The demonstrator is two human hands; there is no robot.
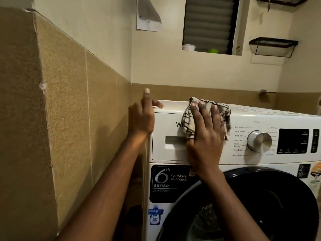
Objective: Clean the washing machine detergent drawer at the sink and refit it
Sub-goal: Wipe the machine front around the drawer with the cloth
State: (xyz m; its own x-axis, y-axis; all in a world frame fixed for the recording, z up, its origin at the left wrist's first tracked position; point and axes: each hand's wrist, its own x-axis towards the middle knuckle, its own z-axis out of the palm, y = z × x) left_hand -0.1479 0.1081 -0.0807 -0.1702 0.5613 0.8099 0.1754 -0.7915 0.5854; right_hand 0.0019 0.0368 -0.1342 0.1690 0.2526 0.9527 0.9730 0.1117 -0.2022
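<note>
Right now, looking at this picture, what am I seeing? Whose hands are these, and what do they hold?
No robot here: a person wears a camera on the head, so you look along their own arms. The white box is a washing machine, with a dark round door and a silver dial. Its detergent drawer sits closed at the top left. The right hand presses a checked cloth flat against the front, at the drawer's right edge. The left hand rests on the machine's top left corner, holding nothing.
</note>
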